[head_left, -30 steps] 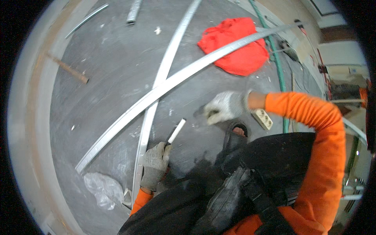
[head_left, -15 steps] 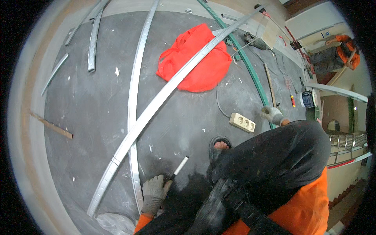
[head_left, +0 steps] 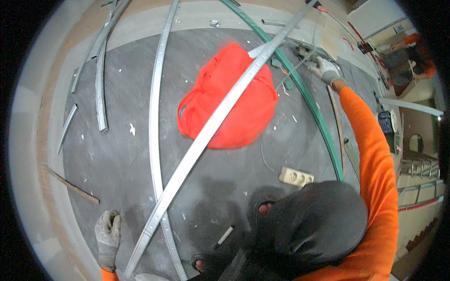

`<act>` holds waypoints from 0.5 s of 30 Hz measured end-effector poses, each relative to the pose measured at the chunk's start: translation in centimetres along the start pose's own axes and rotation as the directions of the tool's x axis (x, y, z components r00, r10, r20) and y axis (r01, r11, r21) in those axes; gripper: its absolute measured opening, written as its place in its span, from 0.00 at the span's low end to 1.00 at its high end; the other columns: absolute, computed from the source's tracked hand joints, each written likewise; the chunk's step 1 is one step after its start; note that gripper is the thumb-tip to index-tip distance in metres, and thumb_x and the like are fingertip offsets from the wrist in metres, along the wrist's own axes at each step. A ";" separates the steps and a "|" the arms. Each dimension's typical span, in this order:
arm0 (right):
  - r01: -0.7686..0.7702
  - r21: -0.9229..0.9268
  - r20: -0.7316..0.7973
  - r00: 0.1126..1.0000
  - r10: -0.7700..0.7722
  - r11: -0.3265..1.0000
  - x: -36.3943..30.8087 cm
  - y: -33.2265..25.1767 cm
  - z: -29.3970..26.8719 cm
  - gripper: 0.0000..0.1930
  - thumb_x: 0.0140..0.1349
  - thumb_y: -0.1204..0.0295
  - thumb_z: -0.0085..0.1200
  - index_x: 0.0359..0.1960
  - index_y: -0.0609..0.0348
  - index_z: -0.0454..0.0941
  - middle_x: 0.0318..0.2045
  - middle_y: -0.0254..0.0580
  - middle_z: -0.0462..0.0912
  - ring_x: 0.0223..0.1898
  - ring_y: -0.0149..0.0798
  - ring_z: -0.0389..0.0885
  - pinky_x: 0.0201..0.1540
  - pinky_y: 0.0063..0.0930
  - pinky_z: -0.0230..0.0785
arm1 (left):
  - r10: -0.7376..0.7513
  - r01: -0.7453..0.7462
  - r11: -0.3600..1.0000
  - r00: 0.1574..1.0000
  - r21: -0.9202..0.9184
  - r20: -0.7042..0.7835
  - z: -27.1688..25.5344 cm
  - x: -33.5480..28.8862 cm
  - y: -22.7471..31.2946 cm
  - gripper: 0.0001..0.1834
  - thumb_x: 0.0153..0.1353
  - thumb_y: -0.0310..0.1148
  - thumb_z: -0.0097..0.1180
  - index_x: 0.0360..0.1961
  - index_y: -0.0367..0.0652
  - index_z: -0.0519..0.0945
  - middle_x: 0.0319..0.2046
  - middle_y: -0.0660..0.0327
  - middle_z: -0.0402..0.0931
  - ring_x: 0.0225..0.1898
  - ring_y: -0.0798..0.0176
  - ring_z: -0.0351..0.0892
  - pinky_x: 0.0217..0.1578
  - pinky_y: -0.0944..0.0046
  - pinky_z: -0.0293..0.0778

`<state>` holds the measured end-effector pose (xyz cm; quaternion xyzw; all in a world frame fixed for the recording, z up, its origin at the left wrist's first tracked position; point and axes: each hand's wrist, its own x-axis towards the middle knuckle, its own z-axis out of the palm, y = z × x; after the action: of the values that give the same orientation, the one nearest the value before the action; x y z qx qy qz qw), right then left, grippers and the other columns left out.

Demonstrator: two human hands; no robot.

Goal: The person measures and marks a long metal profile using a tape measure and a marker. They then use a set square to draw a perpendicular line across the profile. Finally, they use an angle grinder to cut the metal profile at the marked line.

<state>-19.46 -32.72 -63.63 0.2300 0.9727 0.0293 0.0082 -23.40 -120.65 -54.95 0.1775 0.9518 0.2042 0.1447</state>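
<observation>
My left hand (head_left: 108, 232), in a pale knit work glove, is above the floor at lower left with fingers loosely bent and nothing visible in them. It is left of a long silver metal profile (head_left: 206, 133). My right hand (head_left: 325, 71), gloved too, stretches far forward at upper right, fingers apart. Nearest to it is a dark corded power tool (head_left: 304, 50), partly hidden; whether they touch I cannot tell. A black-and-white marker (head_left: 225, 237) lies on the floor by my feet. The silver profile crosses a red cloth bag (head_left: 234, 100) and a second silver profile (head_left: 156, 103).
A green straight bar (head_left: 309, 100) slants along the right, near a beige power strip (head_left: 296, 177). Shorter metal profiles (head_left: 101, 89) lie at upper left, a wooden strip (head_left: 72, 184) at left. A bucket (head_left: 388, 122) stands at right; another person (head_left: 412, 58) works beyond.
My left hand has left the marker, which now lies on the floor, and moved left. My right hand has moved from beside my knee far forward toward the power tool.
</observation>
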 end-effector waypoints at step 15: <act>0.142 -0.439 -0.072 0.979 -0.192 0.887 11.5 2.4 3.9 0.13 0.69 0.61 0.52 0.47 0.52 0.81 0.45 0.52 0.87 0.49 0.55 0.86 0.50 0.51 0.77 | -0.068 0.041 0.943 0.995 0.332 0.069 -0.6 -0.6 -2.4 0.05 0.69 0.30 0.59 0.40 0.40 0.81 0.33 0.50 0.80 0.35 0.45 0.80 0.39 0.50 0.74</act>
<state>-28.55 -25.20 -67.41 0.1358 0.9571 0.2560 0.0061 -23.75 -123.16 -55.39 0.1807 0.9705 0.0308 0.1565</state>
